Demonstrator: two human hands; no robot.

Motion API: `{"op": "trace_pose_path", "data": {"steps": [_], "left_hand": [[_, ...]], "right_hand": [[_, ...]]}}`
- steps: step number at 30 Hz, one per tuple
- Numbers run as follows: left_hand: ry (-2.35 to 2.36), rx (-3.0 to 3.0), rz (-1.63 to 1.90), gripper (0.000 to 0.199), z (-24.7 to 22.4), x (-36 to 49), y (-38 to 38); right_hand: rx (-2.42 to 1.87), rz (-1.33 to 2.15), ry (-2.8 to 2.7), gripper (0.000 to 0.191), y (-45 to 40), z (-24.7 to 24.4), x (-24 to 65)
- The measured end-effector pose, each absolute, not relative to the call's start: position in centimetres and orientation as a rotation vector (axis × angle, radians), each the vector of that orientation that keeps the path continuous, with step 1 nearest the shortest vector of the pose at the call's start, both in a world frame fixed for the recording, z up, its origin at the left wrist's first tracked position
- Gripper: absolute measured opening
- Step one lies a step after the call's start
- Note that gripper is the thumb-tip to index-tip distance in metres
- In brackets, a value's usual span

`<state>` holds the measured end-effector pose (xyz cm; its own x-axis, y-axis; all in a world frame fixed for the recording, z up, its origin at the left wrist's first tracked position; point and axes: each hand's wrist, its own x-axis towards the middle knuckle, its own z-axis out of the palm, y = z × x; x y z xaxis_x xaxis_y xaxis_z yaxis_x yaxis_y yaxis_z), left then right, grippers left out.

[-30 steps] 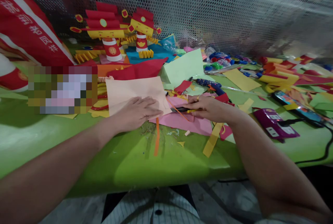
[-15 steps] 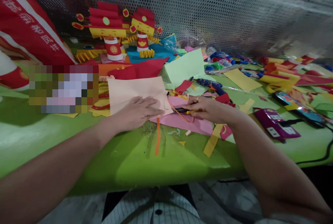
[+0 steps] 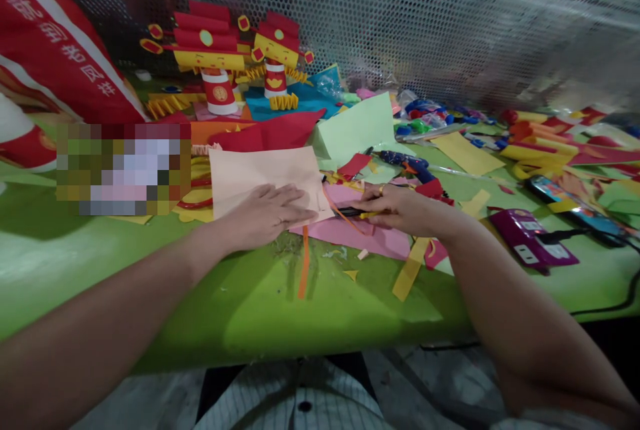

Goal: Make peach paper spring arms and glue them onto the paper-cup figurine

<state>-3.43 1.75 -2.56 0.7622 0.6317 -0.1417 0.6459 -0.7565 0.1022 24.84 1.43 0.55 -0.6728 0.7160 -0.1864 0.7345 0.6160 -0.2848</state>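
Note:
My left hand (image 3: 263,213) lies flat on a pale peach sheet of paper (image 3: 265,167), its fingers stretched out over the lower right part. Close to that sheet's right edge, my right hand (image 3: 393,207) has its fingers closed round a slim black-and-yellow tool (image 3: 345,211), whose kind is mostly hidden by the fingers. A thin orange paper strip (image 3: 334,205) curves beside the tool. Beneath the right hand is a pink sheet (image 3: 345,235). Another orange strip (image 3: 303,270) sticks out below the peach sheet toward the table's front.
Two red-and-yellow paper figures (image 3: 219,93) stand at the back. A blue glue gun (image 3: 400,158) lies among paper scraps. To the right are a purple power socket (image 3: 533,237) and a phone (image 3: 580,210). A folded light green sheet (image 3: 357,127) stands behind the peach paper.
The whole view has shifted very slightly. Both hands keep the same places on the paper and the tool.

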Motion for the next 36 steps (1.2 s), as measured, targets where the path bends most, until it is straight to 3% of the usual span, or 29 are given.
{"op": "trace_pose_path", "data": {"steps": [13, 36], "left_hand": [[1.058, 2.745, -0.181, 0.046, -2.4, -3.3, 1.7], [1.089, 2.738, -0.22, 0.042, -2.1, -3.0, 1.3]], "right_hand": [[1.306, -0.213, 2.911, 0.034, 1.9, -0.9, 24.7], [1.277, -0.404, 2.91, 0.034, 1.9, -0.7, 24.9]]}}
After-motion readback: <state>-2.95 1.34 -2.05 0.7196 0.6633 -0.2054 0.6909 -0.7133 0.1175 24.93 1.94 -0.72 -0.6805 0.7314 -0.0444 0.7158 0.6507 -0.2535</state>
